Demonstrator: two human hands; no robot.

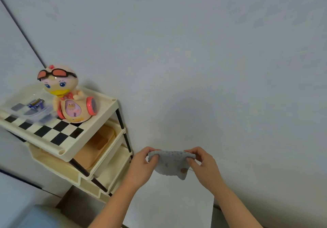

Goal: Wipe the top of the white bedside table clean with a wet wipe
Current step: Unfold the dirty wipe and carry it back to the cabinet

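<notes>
Limp, nubbly grey wipe [172, 164] between pinching hands [177, 162]

Plain pale grey wall [194, 50], even soft light. Thin dark line [21, 31] runs diagonally at upper left. Cream tiered rack [93, 121] with black posts [123, 132] stands against the wall, its top chequered black and white. Toy duck [70, 100] and clear box [33, 111] on top, tan tub [95, 146] on the tier below. Dark floor [77, 201] beneath. Pale blue surface [40, 217] at bottom left, blurred.

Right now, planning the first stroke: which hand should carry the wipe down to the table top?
Probably the right hand: both hands pinch the wipe above the table top, but the rack stands close beside the left hand.
</notes>
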